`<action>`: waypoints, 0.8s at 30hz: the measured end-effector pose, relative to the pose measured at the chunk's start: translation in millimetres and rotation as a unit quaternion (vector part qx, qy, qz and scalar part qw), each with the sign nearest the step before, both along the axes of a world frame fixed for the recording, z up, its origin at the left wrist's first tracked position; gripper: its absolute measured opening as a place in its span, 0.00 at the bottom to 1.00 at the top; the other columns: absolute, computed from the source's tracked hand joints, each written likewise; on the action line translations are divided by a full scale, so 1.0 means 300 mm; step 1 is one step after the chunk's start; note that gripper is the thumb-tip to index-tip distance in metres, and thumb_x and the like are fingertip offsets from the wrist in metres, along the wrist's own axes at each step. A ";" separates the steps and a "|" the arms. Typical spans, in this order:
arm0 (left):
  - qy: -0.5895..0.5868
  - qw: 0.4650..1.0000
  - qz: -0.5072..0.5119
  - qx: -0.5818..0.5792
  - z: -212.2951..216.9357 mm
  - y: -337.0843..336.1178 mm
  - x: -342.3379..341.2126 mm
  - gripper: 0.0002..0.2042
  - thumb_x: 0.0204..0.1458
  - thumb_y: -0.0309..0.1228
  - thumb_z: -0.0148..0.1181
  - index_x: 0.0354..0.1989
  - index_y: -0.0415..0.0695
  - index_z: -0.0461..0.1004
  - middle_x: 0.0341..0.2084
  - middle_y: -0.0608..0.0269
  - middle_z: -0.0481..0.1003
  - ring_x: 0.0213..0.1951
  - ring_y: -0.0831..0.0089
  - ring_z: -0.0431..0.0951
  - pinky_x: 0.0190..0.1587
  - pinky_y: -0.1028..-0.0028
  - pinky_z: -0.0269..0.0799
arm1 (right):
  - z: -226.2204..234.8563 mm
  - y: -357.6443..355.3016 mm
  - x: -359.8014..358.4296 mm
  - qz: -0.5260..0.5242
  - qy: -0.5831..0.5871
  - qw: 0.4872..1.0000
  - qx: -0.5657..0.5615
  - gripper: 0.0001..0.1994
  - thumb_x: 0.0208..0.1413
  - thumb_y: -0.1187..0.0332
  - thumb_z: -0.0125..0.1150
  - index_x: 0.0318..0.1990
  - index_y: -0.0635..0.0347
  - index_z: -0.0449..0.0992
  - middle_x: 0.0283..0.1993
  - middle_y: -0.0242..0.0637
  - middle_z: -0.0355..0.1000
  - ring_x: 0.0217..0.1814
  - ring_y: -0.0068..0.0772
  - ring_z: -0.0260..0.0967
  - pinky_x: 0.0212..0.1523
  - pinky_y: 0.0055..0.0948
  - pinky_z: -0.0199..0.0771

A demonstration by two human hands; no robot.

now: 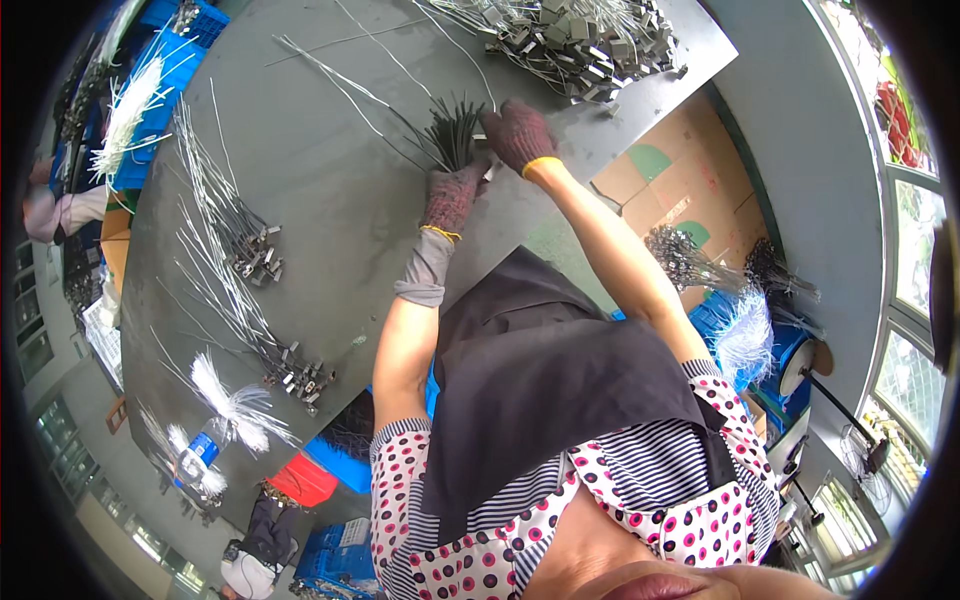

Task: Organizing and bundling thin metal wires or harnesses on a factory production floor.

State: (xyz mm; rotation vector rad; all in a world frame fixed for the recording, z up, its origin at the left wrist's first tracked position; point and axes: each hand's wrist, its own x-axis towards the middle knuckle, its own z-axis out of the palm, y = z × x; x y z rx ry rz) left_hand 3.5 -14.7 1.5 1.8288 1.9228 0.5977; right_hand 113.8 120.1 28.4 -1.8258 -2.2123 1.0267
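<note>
In a dark red and grey work glove, my left hand (450,200) is closed around a bundle of wires (455,132), whose dark ends fan upward above the fist. A few longer pale wires (350,88) run from the bundle toward the far left over the grey table (340,200). Close beside it on the right, my gloved right hand (520,137) has its fingers curled together. A thin wire (478,60) from the far edge leads to those fingertips. A small pale block (488,173) shows by my left fingers; what it is attached to is hidden.
A large heap of wires with small metal blocks (590,45) lies at the far right of the table. More block-ended wires (255,250) spread along the left. Bundled white strands (225,400) lie near the left corner. Cardboard (680,165) and blue crates stand below. Other people are at left.
</note>
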 end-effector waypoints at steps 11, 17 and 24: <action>-0.258 0.873 0.398 -0.113 0.052 0.061 -0.071 0.13 0.52 0.40 0.67 0.31 0.40 0.81 0.20 0.59 0.78 0.22 0.72 0.80 0.24 0.71 0.74 | -0.087 0.058 -0.009 0.029 -0.075 0.996 -0.033 0.16 0.48 0.62 0.63 0.39 0.66 0.82 0.41 0.55 0.79 0.45 0.55 0.79 0.45 0.47 0.80; -0.543 0.735 0.396 -0.087 0.021 0.144 0.047 0.10 0.54 0.35 0.68 0.31 0.40 0.81 0.21 0.64 0.78 0.19 0.76 0.74 0.23 0.71 0.75 | -0.121 -0.056 0.223 -0.099 0.242 0.951 -0.163 0.18 0.49 0.59 0.65 0.37 0.69 0.81 0.31 0.44 0.79 0.31 0.33 0.76 0.38 0.34 0.75; -0.817 0.491 0.277 -0.123 -0.107 0.215 0.131 0.09 0.58 0.32 0.62 0.43 0.40 0.76 0.33 0.58 0.77 0.35 0.65 0.80 0.46 0.57 0.81 | 0.066 -0.325 0.510 -0.054 0.345 0.897 -0.272 0.09 0.60 0.69 0.58 0.41 0.66 0.78 0.28 0.36 0.76 0.29 0.22 0.73 0.34 0.24 0.74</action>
